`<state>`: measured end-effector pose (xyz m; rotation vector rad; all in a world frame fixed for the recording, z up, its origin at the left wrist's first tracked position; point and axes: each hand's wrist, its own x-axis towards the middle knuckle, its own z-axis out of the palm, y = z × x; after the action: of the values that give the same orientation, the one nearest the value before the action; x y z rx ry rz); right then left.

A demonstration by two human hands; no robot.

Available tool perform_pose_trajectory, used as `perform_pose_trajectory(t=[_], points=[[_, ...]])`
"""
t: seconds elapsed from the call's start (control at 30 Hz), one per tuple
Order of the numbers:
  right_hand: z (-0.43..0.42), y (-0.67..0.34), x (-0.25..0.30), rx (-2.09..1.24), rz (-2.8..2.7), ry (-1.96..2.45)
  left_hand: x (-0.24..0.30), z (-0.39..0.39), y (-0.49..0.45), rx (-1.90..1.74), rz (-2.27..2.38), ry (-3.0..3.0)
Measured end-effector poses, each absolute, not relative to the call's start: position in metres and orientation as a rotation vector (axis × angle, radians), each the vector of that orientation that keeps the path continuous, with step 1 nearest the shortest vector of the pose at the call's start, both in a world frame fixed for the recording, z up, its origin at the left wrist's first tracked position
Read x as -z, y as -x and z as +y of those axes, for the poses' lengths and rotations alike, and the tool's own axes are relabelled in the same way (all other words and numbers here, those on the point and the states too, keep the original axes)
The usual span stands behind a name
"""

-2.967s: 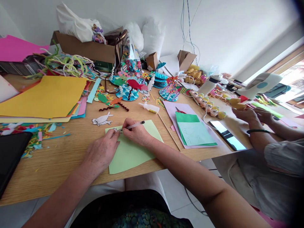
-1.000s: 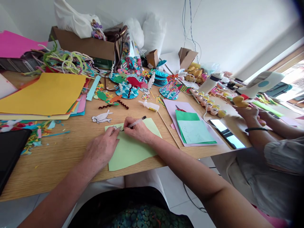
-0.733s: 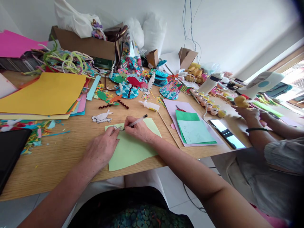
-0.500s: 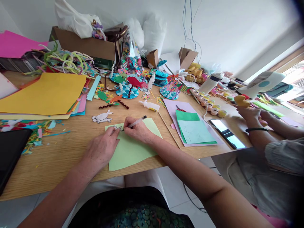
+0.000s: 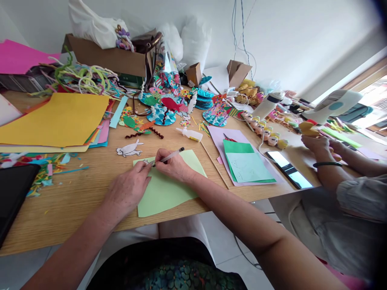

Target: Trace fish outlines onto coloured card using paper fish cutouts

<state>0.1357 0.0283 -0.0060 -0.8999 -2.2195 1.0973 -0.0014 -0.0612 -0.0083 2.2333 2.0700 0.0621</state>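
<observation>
A light green sheet of paper lies at the near edge of the wooden table. My left hand rests on the sheet's left side, fingers pressing a small paper cutout down near the top corner. My right hand grips a white pen whose tip touches the paper beside that cutout. A white animal cutout lies just beyond the sheet.
A glue bottle, a wooden stick and stacked green and lilac papers lie to the right. A phone sits near another person's hands. Coloured paper piles, a cardboard box and a dark tablet crowd the left.
My right hand has shifted the pen slightly along the cutout's edge. My left hand stays pressed on the sheet. The other person's hands have moved a little with a yellow piece.
</observation>
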Motion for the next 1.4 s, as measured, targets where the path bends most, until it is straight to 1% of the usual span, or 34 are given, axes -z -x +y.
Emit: perform_pose_trajectory(t=[0.4, 0.7, 1.0, 1.2, 1.4], points=[[0.028, -0.133, 0.008, -1.107, -2.224, 0.869, 0.011, -0.059, 0.010, -0.153, 2.019, -2.238], [0.028, -0.133, 0.007, -1.101, -2.215, 0.871, 0.015, -0.057, 0.019, -0.286, 1.911, -2.239], [0.028, -0.130, 0.009, -1.123, -2.224, 0.831, 0.013, -0.057, 0.019, -0.288, 1.901, -2.246], [0.030, -0.135, 0.007, -1.199, -2.129, 0.868, 0.015, -0.056, 0.021, -0.286, 1.893, -2.255], [0.029, -0.134, 0.010, -1.137, -2.174, 0.830, 0.013, -0.055, 0.025, -0.274, 1.869, -2.239]])
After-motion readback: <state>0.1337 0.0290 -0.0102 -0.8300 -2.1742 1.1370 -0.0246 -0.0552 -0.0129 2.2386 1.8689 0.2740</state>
